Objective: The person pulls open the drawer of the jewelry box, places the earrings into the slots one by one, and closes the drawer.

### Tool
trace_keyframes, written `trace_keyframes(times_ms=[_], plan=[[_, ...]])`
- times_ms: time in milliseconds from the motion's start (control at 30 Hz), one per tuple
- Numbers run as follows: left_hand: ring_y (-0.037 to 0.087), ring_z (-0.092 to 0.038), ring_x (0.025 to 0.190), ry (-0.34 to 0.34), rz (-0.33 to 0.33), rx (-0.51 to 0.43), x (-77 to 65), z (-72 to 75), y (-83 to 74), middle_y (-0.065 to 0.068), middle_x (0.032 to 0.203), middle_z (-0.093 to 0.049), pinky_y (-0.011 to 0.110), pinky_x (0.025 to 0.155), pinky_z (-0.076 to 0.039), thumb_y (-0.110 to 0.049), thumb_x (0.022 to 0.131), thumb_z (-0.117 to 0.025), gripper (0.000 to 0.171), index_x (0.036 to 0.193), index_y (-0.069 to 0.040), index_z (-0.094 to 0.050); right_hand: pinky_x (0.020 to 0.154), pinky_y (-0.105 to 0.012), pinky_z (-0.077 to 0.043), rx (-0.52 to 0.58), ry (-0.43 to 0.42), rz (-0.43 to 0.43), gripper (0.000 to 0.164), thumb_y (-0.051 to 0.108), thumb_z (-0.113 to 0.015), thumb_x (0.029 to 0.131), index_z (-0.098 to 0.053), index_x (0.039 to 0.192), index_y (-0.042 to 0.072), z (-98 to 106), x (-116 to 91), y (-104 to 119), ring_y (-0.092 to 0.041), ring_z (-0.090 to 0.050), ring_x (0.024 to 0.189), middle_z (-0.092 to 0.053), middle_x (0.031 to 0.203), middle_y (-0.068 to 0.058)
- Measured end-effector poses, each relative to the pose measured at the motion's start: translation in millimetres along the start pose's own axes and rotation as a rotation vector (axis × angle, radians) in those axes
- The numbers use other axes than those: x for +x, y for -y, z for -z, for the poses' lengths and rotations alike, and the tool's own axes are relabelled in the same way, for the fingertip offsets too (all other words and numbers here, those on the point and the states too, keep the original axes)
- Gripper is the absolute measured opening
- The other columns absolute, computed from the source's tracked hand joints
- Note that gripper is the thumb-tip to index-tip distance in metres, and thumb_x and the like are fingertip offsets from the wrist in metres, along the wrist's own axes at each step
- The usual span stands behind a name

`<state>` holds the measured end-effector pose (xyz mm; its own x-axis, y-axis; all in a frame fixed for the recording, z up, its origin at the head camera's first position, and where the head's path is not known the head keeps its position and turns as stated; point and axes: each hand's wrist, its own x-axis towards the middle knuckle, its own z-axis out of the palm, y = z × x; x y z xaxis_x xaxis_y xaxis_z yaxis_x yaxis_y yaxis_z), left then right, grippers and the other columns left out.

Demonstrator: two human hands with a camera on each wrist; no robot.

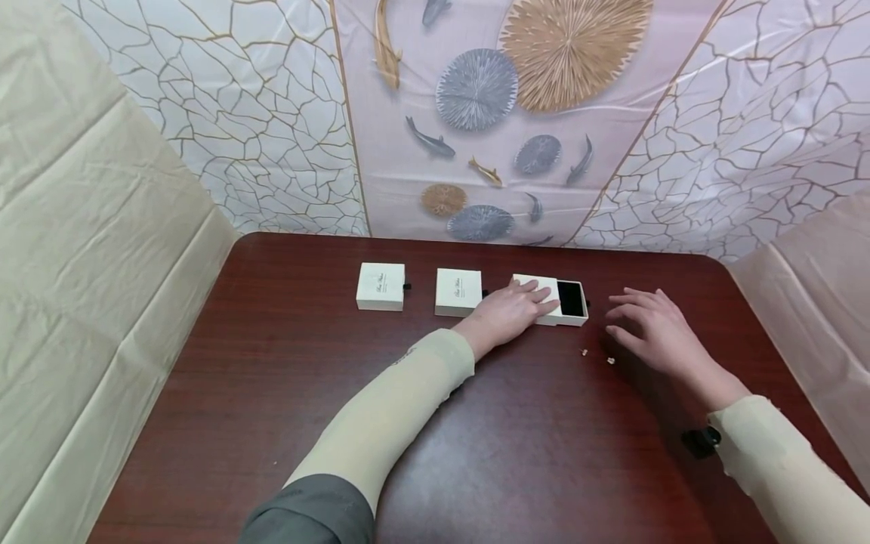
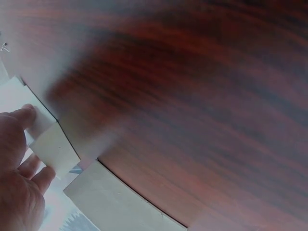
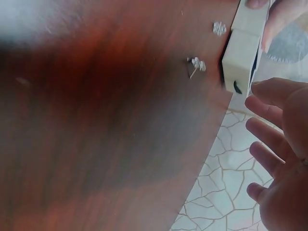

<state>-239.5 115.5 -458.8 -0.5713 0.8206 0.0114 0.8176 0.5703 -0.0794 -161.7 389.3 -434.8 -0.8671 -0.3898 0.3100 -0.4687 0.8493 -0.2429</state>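
My left hand (image 1: 508, 310) holds the rightmost white drawer box (image 1: 522, 279), fingers spread over its lid and one digit on its front side (image 2: 41, 110). The box's inner tray (image 1: 572, 301) is slid partway out to the right, showing a black lining and a small black pull tab (image 3: 237, 87). My right hand (image 1: 655, 332) hovers just right of that tab, fingers loosely bent and holding nothing. Two small pale stud earrings lie on the table in front of the box: one (image 3: 219, 28) nearer the box's sleeve, the other (image 3: 198, 63) with its thin post showing.
Two closed white drawer boxes with printed lids stand to the left, one in the middle (image 1: 458, 291) and one farther left (image 1: 381, 285). All sit near the back of the dark red wooden table (image 1: 516, 438). A patterned cloth (image 1: 285, 136) hangs behind.
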Motion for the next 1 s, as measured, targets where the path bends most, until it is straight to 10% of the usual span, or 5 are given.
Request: trace_keyframes(times_ms=[1000], plan=[[0.021, -0.036, 0.158, -0.002, 0.003, 0.021, 0.4, -1.0, -0.8, -0.004, 0.170, -0.041, 0.045, 0.126, -0.037, -0.016, 0.115, -0.037, 0.053, 0.165, -0.033, -0.044, 0.126, -0.064, -0.025, -0.078, -0.071, 0.164, 0.023, 0.007, -0.088, 0.080, -0.081, 0.102, 0.007, -33.1, -28.9, 30.5, -0.045, -0.062, 0.121, -0.075, 0.115, -0.016]])
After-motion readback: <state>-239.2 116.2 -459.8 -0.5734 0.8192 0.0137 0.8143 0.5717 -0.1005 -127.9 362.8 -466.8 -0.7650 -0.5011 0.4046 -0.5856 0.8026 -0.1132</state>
